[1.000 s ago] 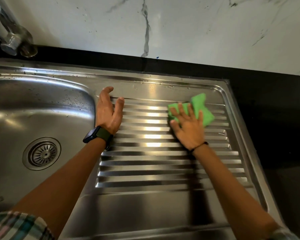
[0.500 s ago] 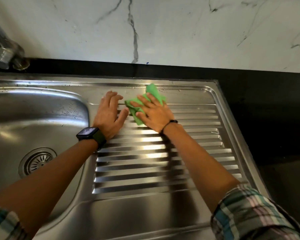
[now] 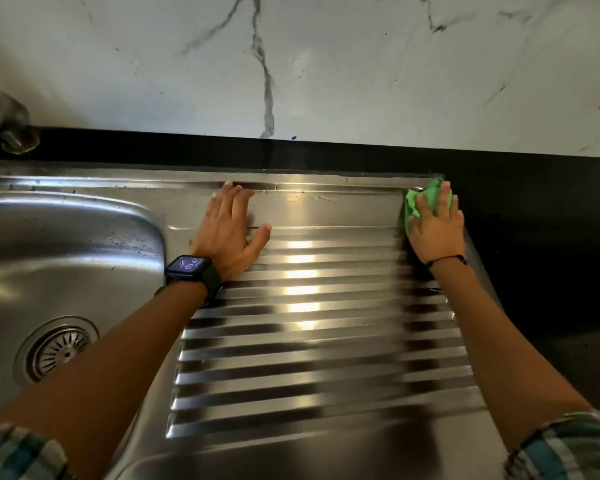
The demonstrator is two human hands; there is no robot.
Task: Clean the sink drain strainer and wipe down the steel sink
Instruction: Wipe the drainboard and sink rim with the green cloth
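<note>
2 hands: left hand (image 3: 227, 230) flat, right hand (image 3: 437, 230) pressing 1 green cloth (image 3: 426, 199). 1 steel sink (image 3: 309, 445), 1 drain strainer (image 3: 58, 348), 1 smartwatch (image 3: 187, 268), 1 tap (image 3: 0, 123).

Home kitchen, steel sink (image 3: 84, 216) with ribbed drainboard (image 3: 326, 341), black countertop (image 3: 534, 237), marble-look wall (image 3: 326, 64)

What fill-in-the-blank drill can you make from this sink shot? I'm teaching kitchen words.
1. The right hand presses a ____ cloth on the drainboard's far corner.
2. The left hand lies flat and wears a ____ on its wrist.
3. The strainer sits in the ____.
4. The wall looks like white ____.

Missing words: green; watch; basin; marble
</note>
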